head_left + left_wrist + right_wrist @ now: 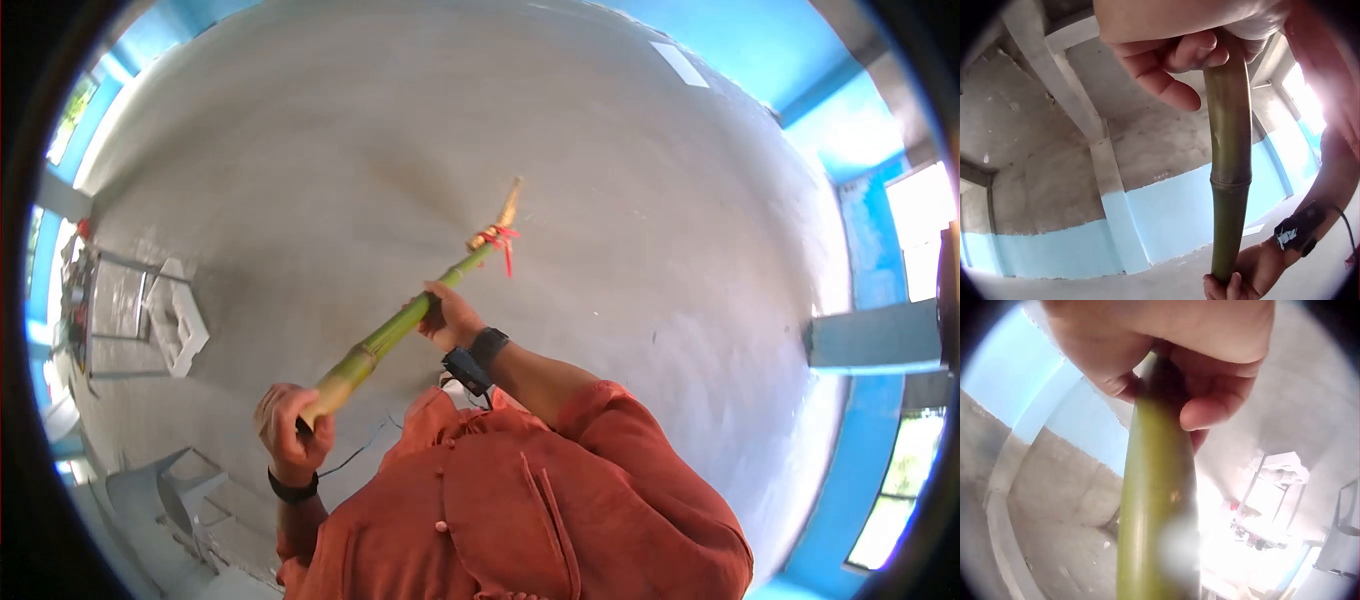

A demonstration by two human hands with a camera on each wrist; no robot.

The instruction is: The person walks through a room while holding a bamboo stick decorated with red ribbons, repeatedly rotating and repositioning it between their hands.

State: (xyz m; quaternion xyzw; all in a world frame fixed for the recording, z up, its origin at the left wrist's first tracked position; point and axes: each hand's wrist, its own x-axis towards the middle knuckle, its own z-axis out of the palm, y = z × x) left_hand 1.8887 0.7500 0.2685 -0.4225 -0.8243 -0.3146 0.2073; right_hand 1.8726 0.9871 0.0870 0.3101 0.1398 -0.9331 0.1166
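A green bamboo pole (392, 332) slants up and away from the person in the head view. Its thick near end lies in the left hand (288, 428), with the thumb and fingers around it. Farther along, the right hand (452, 318) grips the pole where it is thinner. At the far tip a short tan piece (510, 205) is fastened with red string (497, 236), and loose ends hang down. The left wrist view shows a ringed joint on the bamboo (1230, 184) between the two hands. Close up, the right hand's fingers (1216, 412) curl around the stalk.
Bare grey concrete floor (640, 200) spreads ahead. A metal-framed stand with a white top (180, 320) is at the left, and a grey chair (180, 490) at the lower left. Blue-painted walls and a pillar (880, 335) line the right side.
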